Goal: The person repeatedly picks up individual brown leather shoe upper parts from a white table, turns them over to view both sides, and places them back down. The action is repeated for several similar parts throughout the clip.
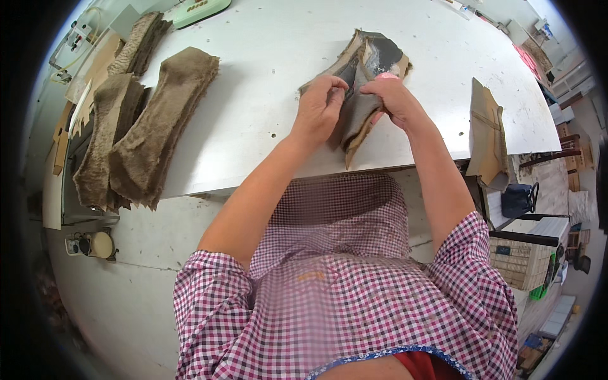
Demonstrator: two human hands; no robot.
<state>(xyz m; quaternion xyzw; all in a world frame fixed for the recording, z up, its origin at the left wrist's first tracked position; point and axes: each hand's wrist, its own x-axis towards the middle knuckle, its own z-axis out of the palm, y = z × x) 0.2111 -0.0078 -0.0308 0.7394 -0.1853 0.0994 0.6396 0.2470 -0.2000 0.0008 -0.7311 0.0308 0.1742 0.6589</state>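
Near the front of the white table (253,95), both hands work on a fur pelt piece (356,126) with a grey, leather-like back and a tan furry edge. It is folded, and its lower tip points toward the table's front edge. My left hand (322,109) is closed on its left side, thumb and fingers pinched together. On the other side, my right hand (396,102) grips the raised fold between thumb and fingers. Behind the hands, more of the grey and black backing (383,54) lies on the tabletop; whether it is one piece or several layers, I cannot tell.
At the left lie stacks of brown fur pieces (168,120), some overhanging the front edge. Another tan-backed piece (487,130) hangs over the edge at the right. A green tray (199,11) sits at the far left. Beyond the table's right end are a dark bag (519,199) and a crate (520,263).
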